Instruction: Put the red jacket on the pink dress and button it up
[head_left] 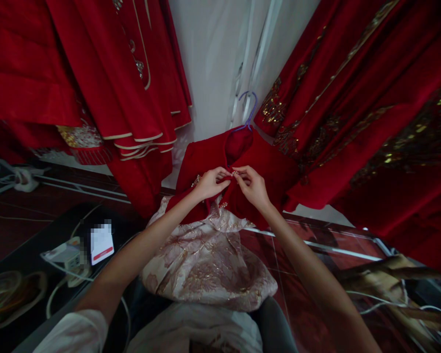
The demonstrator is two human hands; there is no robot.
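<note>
A red jacket [274, 164] lies in front of me, its collar open, on a purple wire hanger [255, 105]. At its front opening my left hand [213, 183] pinches the jacket's edge between thumb and fingers. Close beside it, nearly touching, my right hand [253, 186] pinches the other edge at a small beaded ornament [234, 173]. Another beaded trim [196, 180] shows left of my left hand. Below the jacket, a pale pink brocade cloth [220, 264] with gold pattern spreads over my lap. What exactly sits between the fingertips is too small to make out.
Red garments with cream piping [106, 73] hang at the left, and red ones with gold sequins [353, 73] at the right. A phone [102, 244], a white charger [70, 254] and cables lie on a dark surface at lower left. White rails run along the tiled floor.
</note>
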